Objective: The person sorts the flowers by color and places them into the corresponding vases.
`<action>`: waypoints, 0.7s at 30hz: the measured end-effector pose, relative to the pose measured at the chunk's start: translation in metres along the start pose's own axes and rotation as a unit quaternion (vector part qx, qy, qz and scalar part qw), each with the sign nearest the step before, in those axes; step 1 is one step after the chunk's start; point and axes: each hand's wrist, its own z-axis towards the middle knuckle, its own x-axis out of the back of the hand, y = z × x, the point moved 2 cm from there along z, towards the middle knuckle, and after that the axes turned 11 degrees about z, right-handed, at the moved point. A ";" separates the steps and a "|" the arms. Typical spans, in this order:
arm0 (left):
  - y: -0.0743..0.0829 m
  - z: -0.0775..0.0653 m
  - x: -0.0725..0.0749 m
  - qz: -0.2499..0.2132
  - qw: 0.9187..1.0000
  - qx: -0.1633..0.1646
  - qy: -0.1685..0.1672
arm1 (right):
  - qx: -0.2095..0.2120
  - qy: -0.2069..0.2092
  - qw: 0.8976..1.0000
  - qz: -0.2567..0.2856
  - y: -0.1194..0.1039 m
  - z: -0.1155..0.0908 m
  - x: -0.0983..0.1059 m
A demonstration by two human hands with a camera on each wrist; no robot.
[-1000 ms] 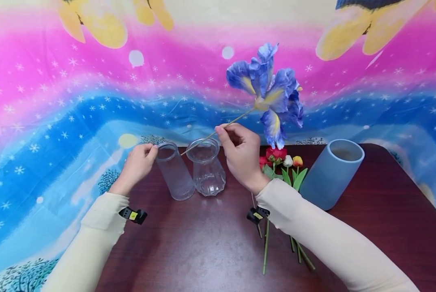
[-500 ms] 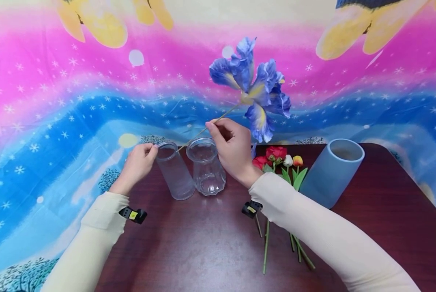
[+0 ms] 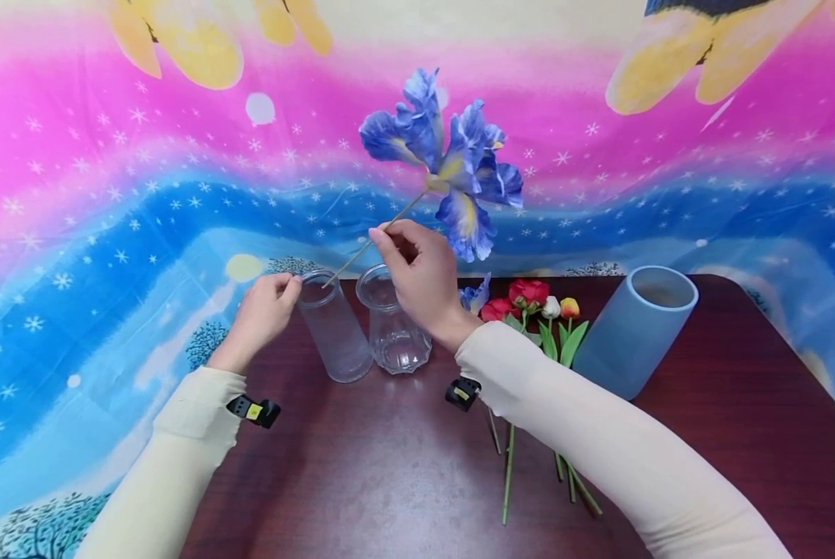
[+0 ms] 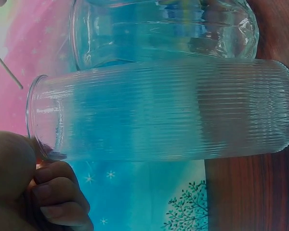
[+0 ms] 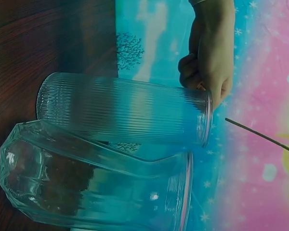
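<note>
My left hand (image 3: 266, 317) pinches the rim of a tall ribbed clear glass vase (image 3: 336, 341), which stands upright on the table; the left wrist view shows thumb and curled fingers at the rim of this ribbed vase (image 4: 149, 110). My right hand (image 3: 424, 276) pinches the thin stem of a blue iris (image 3: 452, 167), its bloom up and to the right. The lower tip of the stem (image 5: 260, 134) is just above the ribbed vase's mouth, apart from the rim. Close beside stands a flared clear glass vase (image 3: 399, 345), partly behind my right hand.
Right of my right hand lie red flowers (image 3: 529, 293), a white bud (image 3: 551, 308), an orange-yellow tulip (image 3: 569, 308) and another blue bloom (image 3: 474, 295), stems toward me. A blue-grey vase (image 3: 630, 334) stands at the right on the dark wooden table (image 3: 382, 473). A printed cloth (image 3: 179, 194) hangs behind.
My right hand has moved left and slightly up with the iris, bringing the stem tip from the flared vase to over the ribbed vase's mouth. My left hand stays put.
</note>
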 end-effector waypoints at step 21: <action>0.000 0.000 0.000 0.003 1.000 0.004 0.003 | -0.065 -0.039 0.993 -0.092 0.007 0.004 -0.020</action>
